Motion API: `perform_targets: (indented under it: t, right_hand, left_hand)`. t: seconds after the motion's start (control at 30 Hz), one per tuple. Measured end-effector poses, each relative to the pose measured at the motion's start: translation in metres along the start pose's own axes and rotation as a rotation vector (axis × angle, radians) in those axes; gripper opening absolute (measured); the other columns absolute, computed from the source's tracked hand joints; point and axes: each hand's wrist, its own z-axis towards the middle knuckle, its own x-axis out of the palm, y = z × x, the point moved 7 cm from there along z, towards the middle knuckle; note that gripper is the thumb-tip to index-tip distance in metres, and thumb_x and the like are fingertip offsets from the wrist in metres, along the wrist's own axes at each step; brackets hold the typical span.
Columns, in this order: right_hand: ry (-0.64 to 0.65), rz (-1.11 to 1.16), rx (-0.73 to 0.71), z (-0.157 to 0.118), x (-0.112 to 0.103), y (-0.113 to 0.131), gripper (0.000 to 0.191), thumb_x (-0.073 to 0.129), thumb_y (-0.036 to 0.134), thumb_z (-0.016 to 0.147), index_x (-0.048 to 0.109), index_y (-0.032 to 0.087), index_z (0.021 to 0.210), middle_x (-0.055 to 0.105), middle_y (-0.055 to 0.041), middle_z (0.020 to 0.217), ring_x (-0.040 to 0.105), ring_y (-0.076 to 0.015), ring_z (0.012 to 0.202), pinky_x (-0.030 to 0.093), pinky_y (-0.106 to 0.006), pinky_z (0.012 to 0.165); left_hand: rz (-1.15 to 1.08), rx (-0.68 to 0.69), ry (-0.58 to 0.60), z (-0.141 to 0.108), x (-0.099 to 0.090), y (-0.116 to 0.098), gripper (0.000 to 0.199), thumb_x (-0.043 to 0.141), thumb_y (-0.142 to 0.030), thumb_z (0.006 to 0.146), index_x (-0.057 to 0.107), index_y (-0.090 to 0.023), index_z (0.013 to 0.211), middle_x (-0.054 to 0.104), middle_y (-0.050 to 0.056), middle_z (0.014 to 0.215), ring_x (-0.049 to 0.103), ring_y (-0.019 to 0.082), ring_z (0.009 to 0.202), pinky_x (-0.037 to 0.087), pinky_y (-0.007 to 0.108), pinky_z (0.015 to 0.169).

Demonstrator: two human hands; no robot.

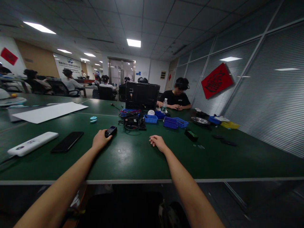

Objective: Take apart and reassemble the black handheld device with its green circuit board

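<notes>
My left hand (101, 139) is wrapped round the near end of a small black device (111, 130) on the green table, left of the middle. To the right, my right hand (156, 141) rests on the tabletop with its fingers curled together; whether anything small is inside them is hidden. A black phone (67, 142) lies flat left of my left hand. Beyond my hands are a black adapter box (131, 122) with cables and a blue tray (150, 118).
A white power strip (33, 143) and white sheet (51, 112) lie left. Behind the trays stand a monitor (142, 96) and a bottle (164, 105). A black-green box (191, 135) and metal bowl (199, 121) are right. A person (177, 96) sits across the table.
</notes>
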Motion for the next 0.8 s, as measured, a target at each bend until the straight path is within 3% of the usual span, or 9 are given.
perform_targets:
  t: [0.33,0.8]
  right_hand:
    - [0.002,-0.013,0.01,-0.001,0.001,0.002,0.013,0.052,0.018,0.072,0.058,0.011,0.082,0.06,-0.0021,0.065,0.049,-0.0057,0.043,0.036,-0.017,0.036]
    - [-0.003,-0.011,0.008,-0.001,0.001,0.001,0.011,0.053,0.019,0.072,0.058,0.013,0.079,0.06,-0.0017,0.065,0.05,-0.0062,0.044,0.036,-0.016,0.035]
  left_hand:
    - [-0.058,0.19,-0.024,-0.012,0.011,-0.047,0.051,0.05,-0.046,0.073,0.05,-0.016,0.113,0.055,0.008,0.101,0.054,0.022,0.092,0.042,0.03,0.079]
    - [-0.161,0.285,0.076,-0.026,0.036,-0.118,0.047,0.059,-0.042,0.07,0.051,-0.017,0.109,0.055,0.007,0.102,0.053,0.02,0.093,0.04,0.029,0.081]
